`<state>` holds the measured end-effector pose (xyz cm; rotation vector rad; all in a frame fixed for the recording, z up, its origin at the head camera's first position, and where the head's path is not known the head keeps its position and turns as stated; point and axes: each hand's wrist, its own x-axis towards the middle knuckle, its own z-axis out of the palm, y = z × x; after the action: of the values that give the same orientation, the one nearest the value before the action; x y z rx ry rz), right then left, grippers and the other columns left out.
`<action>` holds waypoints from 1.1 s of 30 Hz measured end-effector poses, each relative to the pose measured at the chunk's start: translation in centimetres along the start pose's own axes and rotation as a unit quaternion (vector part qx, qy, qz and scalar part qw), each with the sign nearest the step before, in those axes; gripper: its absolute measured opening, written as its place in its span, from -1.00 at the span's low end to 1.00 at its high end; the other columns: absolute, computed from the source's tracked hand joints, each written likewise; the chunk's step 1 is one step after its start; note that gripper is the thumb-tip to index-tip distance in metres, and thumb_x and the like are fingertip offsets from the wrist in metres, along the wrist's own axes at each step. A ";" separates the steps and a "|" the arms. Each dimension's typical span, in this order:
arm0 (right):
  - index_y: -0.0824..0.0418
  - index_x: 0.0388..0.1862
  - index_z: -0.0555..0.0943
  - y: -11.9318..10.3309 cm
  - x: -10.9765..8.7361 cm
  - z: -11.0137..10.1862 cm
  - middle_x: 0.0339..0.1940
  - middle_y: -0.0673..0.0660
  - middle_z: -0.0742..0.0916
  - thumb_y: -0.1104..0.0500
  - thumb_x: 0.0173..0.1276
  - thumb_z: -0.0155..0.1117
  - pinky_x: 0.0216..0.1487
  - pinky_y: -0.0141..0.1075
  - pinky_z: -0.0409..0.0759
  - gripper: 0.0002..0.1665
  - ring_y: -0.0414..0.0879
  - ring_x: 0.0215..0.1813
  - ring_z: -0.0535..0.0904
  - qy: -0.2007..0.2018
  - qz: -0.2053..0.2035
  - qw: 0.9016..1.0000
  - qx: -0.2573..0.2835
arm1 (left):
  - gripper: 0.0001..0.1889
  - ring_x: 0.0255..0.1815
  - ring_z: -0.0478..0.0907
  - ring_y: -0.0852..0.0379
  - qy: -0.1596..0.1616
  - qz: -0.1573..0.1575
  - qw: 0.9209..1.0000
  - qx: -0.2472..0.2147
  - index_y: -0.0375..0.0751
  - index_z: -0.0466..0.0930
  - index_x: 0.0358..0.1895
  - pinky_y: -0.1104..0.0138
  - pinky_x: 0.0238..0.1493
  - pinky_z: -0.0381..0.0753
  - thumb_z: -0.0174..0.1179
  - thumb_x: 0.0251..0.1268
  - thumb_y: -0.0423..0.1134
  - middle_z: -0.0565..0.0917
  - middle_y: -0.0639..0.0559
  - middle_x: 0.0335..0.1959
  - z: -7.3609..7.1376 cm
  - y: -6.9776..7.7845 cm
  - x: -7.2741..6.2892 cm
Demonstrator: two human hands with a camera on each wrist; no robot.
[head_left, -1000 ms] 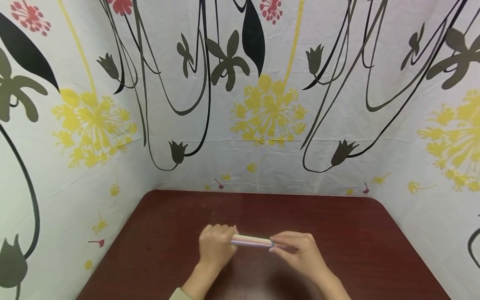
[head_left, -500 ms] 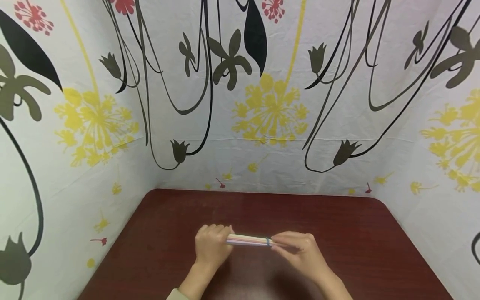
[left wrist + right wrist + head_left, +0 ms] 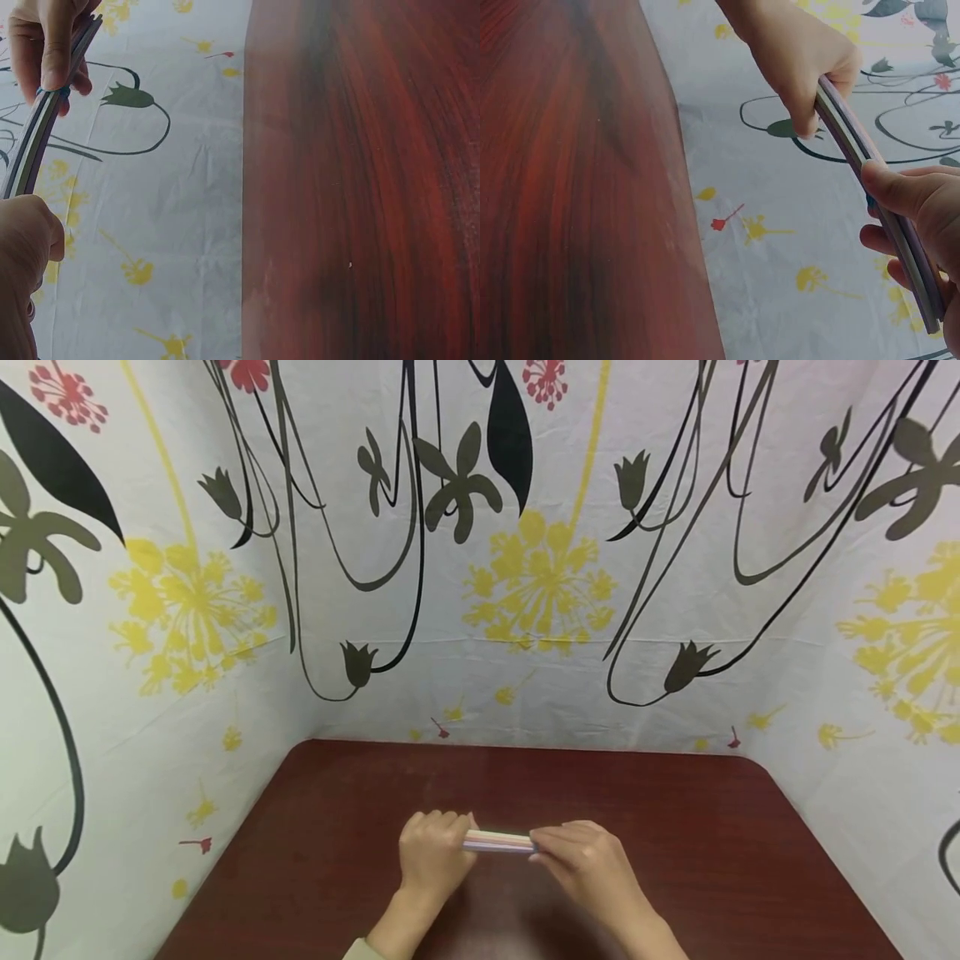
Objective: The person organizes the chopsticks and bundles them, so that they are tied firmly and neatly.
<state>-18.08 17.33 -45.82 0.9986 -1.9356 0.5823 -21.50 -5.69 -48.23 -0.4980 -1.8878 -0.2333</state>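
Note:
A bundle of slim pastel-coloured sticks (image 3: 498, 842) lies level above the table in the head view. My left hand (image 3: 437, 852) grips one end in a fist, hiding that part. At the other end, my right hand (image 3: 588, 864) pinches the bundle between thumb and fingers. A blue band (image 3: 56, 91) wraps the sticks right at the right thumb in the left wrist view. Past that thumb, the far stick ends (image 3: 930, 322) run along the right palm in the right wrist view. There, the left hand (image 3: 799, 64) wraps the upper end.
Below both hands is a dark red-brown wooden table (image 3: 360, 785) with rounded far corners. Behind it and along its sides hangs white cloth (image 3: 420, 610) printed with yellow, grey, black and red flowers.
The right hand has shifted left along the bundle, and its fingers now cover the blue band and stick ends visible earlier. The left hand moved slightly left, then back, still gripping.

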 end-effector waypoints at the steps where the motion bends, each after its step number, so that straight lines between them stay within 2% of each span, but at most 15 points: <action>1: 0.19 -0.24 0.80 -0.1 -0.1 0.1 -0.31 -0.04 0.82 -0.06 0.50 0.23 -0.17 -0.19 0.65 -0.62 -0.21 -0.36 0.73 -0.002 0.000 1.000 -0.003 | -0.53 -0.84 0.20 0.15 -0.001 0.000 1.000 0.000 -0.05 0.33 -0.84 0.36 -0.70 0.10 -0.11 0.32 -0.25 0.33 0.16 -0.87 0.0 0.0 -0.1; 5: 0.20 -0.18 0.80 -0.2 -0.3 0.2 -0.27 -0.01 0.82 -0.05 0.48 0.25 -0.16 -0.23 0.67 -0.64 -0.16 -0.31 0.75 -0.011 0.008 1.000 0.007 | -0.54 -0.84 0.20 0.15 -0.002 0.002 1.000 -0.003 -0.04 0.32 -0.84 0.37 -0.69 0.10 -0.10 0.32 -0.25 0.33 0.16 -0.87 0.0 -0.2 -0.3; 12: 0.23 -0.14 0.75 -0.1 -0.8 0.0 -0.25 0.05 0.80 0.10 0.41 0.36 -0.15 -0.45 0.65 -0.78 -0.16 -0.27 0.76 -0.029 0.043 0.992 0.113 | -0.52 -0.84 0.17 0.15 -0.005 0.008 1.000 -0.005 -0.06 0.32 -0.83 0.36 -0.70 0.11 -0.13 0.37 -0.24 0.31 0.16 -0.87 -0.1 -0.9 -0.7; 15: 0.22 -0.18 0.75 -0.1 -0.7 0.0 -0.26 0.05 0.80 0.19 0.38 0.38 -0.14 -0.48 0.64 -0.87 -0.16 -0.26 0.75 -0.033 0.044 0.990 0.132 | -0.57 -0.83 0.17 0.16 -0.006 0.011 1.000 -0.008 -0.06 0.35 -0.82 0.36 -0.70 0.11 -0.06 0.28 -0.27 0.32 0.17 -0.87 -0.1 -1.0 -0.8; 18: 0.23 -0.20 0.75 -0.4 -0.5 0.1 -0.28 0.05 0.80 0.17 0.41 0.36 -0.15 -0.47 0.65 -0.86 -0.15 -0.28 0.76 -0.027 0.040 0.992 0.119 | -0.69 -0.83 0.19 0.15 -0.002 0.014 1.000 -0.010 -0.06 0.40 -0.80 0.35 -0.70 0.12 0.03 0.09 -0.29 0.34 0.17 -0.86 -0.1 -1.0 -0.8; 21: 0.21 -0.23 0.77 -0.7 -0.2 0.2 -0.29 0.03 0.81 0.08 0.46 0.30 -0.17 -0.40 0.67 -0.78 -0.14 -0.29 0.76 -0.015 0.033 0.996 0.078 | -0.77 -0.83 0.20 0.15 0.005 0.012 1.000 -0.013 -0.05 0.40 -0.79 0.35 -0.69 0.12 0.08 -0.05 -0.29 0.35 0.17 -0.85 0.0 -0.8 -0.7; 24: 0.16 -0.22 0.79 -1.0 0.0 0.4 -0.27 -0.01 0.82 0.01 0.46 0.30 -0.22 -0.33 0.69 -0.73 -0.14 -0.30 0.77 -0.010 0.022 0.999 0.028 | -0.77 -0.83 0.18 0.16 0.009 0.015 1.000 -0.013 -0.03 0.33 -0.79 0.35 -0.69 0.11 0.10 -0.11 -0.29 0.32 0.17 -0.85 0.0 -0.5 -0.7; 26: 0.15 -0.19 0.80 -1.2 0.0 0.6 -0.25 -0.03 0.82 -0.02 0.45 0.30 -0.23 -0.33 0.69 -0.72 -0.16 -0.29 0.77 -0.020 0.021 1.000 0.012 | -0.77 -0.83 0.17 0.16 0.008 0.019 1.000 -0.012 -0.02 0.30 -0.80 0.35 -0.69 0.10 0.10 -0.14 -0.28 0.31 0.18 -0.85 0.0 -0.4 -0.6; 29: 0.16 -0.13 0.79 -1.3 -0.3 0.9 -0.21 -0.02 0.82 -0.01 0.42 0.33 -0.22 -0.38 0.68 -0.72 -0.17 -0.26 0.78 -0.038 0.025 0.999 0.016 | -0.75 -0.84 0.16 0.16 0.006 0.027 1.000 -0.009 -0.01 0.26 -0.80 0.36 -0.69 0.09 0.10 -0.14 -0.26 0.28 0.19 -0.86 0.0 -0.3 -0.7; 33: 0.26 -0.02 0.74 -1.2 -0.7 0.8 -0.18 0.07 0.82 0.03 0.31 0.45 -0.16 -0.42 0.67 -0.62 -0.14 -0.24 0.78 -0.036 0.052 0.996 0.066 | -0.74 -0.83 0.14 0.16 0.001 0.026 1.000 -0.011 -0.01 0.24 -0.80 0.35 -0.69 0.09 0.09 -0.11 -0.26 0.26 0.19 -0.86 -0.1 -0.6 -0.8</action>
<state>-17.25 16.39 -46.86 1.0161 -2.0442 0.7504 -21.43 -6.50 -48.87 -0.5608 -1.8695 -0.2214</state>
